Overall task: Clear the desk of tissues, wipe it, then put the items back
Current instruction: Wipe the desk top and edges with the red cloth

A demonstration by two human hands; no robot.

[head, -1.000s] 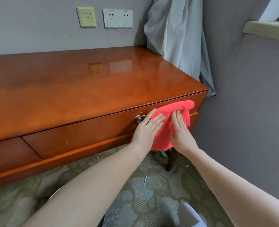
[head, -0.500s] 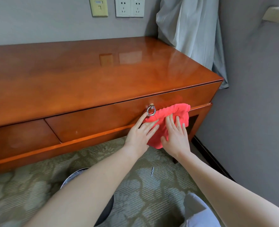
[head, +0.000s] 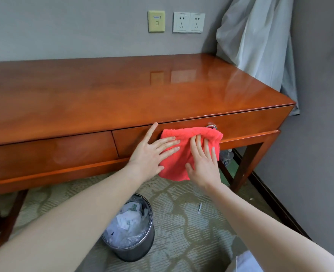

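Note:
A glossy brown wooden desk (head: 123, 91) fills the middle of the head view, its top bare. A red cloth (head: 183, 138) lies flat against the front of the right drawer (head: 250, 122), just left of the drawer's metal ring pull (head: 212, 126). My left hand (head: 152, 152) presses the cloth's left side with straight fingers, its index finger on the bare drawer front. My right hand (head: 203, 160) presses the cloth's right half, fingers spread and pointing up.
A metal waste bin (head: 130, 250) lined with plastic and holding crumpled tissues stands on the carpet below my left forearm. A small scrap (head: 199, 208) lies on the carpet. A grey curtain (head: 260, 40) hangs at the desk's right end. Wall sockets (head: 188, 22) sit above.
Both hands have slid the red cloth leftward along the drawer front, from right of the ring pull to left of it. The view has shifted and the waste bin has come into sight.

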